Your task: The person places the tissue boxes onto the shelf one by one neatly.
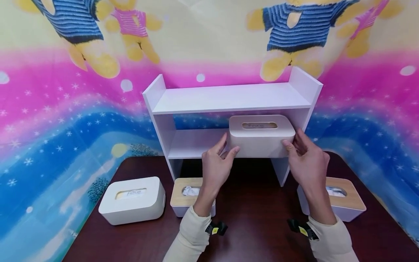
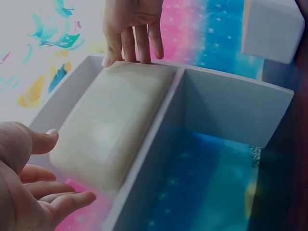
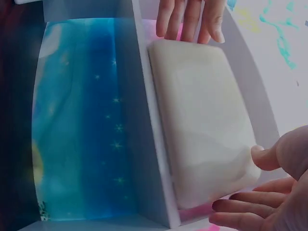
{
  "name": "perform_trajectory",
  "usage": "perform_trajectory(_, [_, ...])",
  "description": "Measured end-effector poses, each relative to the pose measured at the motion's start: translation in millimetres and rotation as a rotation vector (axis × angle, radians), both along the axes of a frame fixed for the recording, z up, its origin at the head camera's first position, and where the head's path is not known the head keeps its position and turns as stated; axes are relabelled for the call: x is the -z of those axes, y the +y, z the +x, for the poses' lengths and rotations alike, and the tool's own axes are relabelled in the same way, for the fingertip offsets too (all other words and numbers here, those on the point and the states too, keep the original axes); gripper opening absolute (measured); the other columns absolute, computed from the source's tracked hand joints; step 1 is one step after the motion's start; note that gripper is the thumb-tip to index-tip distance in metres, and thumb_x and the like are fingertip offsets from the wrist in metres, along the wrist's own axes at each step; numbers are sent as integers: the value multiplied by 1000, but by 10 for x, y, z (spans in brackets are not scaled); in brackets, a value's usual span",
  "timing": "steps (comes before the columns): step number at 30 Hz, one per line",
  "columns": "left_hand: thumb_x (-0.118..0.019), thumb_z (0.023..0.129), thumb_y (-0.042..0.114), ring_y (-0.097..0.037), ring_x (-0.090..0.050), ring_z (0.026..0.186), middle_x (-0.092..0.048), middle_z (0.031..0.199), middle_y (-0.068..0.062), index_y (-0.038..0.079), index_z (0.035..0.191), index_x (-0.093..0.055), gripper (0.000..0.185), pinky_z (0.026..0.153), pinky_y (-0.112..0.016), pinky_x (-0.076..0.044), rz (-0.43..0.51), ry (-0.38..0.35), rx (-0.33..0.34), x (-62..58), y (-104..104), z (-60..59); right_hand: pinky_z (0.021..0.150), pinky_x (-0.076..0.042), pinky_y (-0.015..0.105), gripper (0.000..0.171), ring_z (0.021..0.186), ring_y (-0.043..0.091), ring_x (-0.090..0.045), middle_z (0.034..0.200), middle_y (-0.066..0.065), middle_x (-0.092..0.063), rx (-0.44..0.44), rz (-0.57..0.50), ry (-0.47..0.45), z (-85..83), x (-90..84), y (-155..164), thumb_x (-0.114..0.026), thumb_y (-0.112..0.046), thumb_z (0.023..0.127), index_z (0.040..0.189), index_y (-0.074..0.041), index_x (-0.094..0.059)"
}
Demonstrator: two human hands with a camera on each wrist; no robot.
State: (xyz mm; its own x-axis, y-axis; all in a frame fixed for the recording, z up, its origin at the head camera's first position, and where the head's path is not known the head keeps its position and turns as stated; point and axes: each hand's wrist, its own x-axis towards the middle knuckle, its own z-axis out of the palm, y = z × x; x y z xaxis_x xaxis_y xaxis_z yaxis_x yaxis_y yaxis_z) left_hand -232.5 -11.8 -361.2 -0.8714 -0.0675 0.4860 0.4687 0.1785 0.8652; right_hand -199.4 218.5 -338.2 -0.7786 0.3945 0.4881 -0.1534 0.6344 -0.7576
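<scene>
Head view: a white tissue box [image 1: 261, 136] sits on the lower board of a white shelf unit [image 1: 229, 97], at its right end. The left hand [image 1: 216, 165] is at the box's left end, fingers nearly straight, thumb tip and fingertips touching the front left corner. The right hand [image 1: 306, 160] is at the box's right end, fingers extended, tips against the side. Neither hand wraps the box. On the dark bench [image 1: 255, 225], a second white box [image 1: 133, 199] lies well to the left of the left hand; a wood-lidded box [image 1: 186, 196] sits just beside the left wrist; another wood-lidded box [image 1: 337, 202] sits just to the right of the right forearm.

Left wrist view: the left hand [image 2: 29, 192] is open, thumb tip just short of the tissue box [image 2: 110, 125]; whether it touches I cannot tell. Across the box, the right hand [image 2: 132, 29] has its fingertips on the far end.

Right wrist view: the right hand [image 3: 269, 192] is open, thumb tip touching the box's [image 3: 202, 120] near edge. The left hand's [image 3: 190, 19] straight fingers rest at the far end.
</scene>
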Motion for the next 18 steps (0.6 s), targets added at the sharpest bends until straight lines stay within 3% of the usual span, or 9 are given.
perform_trajectory(7, [-83,96,33,-22,-61,141,-58,158,-8,14,152,-61,63,102,-45,-61,-86,23,3,-57,-173,132,97,-55,61,64,138,35,-63,157,8,-58,10,43,69,198,-69,-25,-76,-36,101,160,-26,-51])
perform_trajectory(12, [-84,96,32,-24,-60,143,-57,159,-6,13,152,-61,64,104,-49,-60,-97,23,4,-74,-262,193,99,-54,61,65,139,37,-62,156,11,-60,-8,61,48,321,-94,-54,-77,-37,101,160,-24,-52])
perform_trajectory(16, [-84,96,29,-21,-58,145,-57,159,-5,14,153,-60,64,106,-45,-59,-122,13,3,-75,-318,225,100,-55,56,62,138,35,-65,151,10,-65,-15,84,9,406,-107,-103,-77,-40,101,157,-22,-58])
perform_trajectory(18, [-84,96,28,-19,-56,147,-57,159,-4,13,153,-60,64,106,-41,-59,-144,9,2,-72,-349,242,101,-57,45,58,135,35,-67,147,9,-69,-21,105,-2,442,-113,-128,-77,-41,100,153,-22,-63])
